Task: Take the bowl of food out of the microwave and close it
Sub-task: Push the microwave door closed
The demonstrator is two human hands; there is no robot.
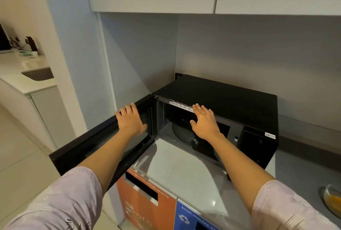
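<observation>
**Microwave door wide open, bowl already out on the counter**

Sleeves first, since they're closest: pale pink fabric on both forearms, filling the bottom corners. Going left to right from there, the left hand point(131, 120) is flat with fingers spread, palm against the inner face of the microwave door point(96, 141), which is swung all the way out to the left. Below that, under the grey counter point(177, 170), sit an orange bin front point(142, 204) and a blue bin front point(193, 218) with recycling print.

Next over, the right hand point(204, 121) is open too, fingers splayed, hovering in front of the cavity opening of the black microwave point(221, 100). It's gripping nothing. Inside you can see the glass turntable point(186, 135), bare.

Far right, at the frame edge, the bowl of food point(333, 199) sits on the counter, well apart from the microwave, something yellow-orange in it. Only part of it shows.
</observation>
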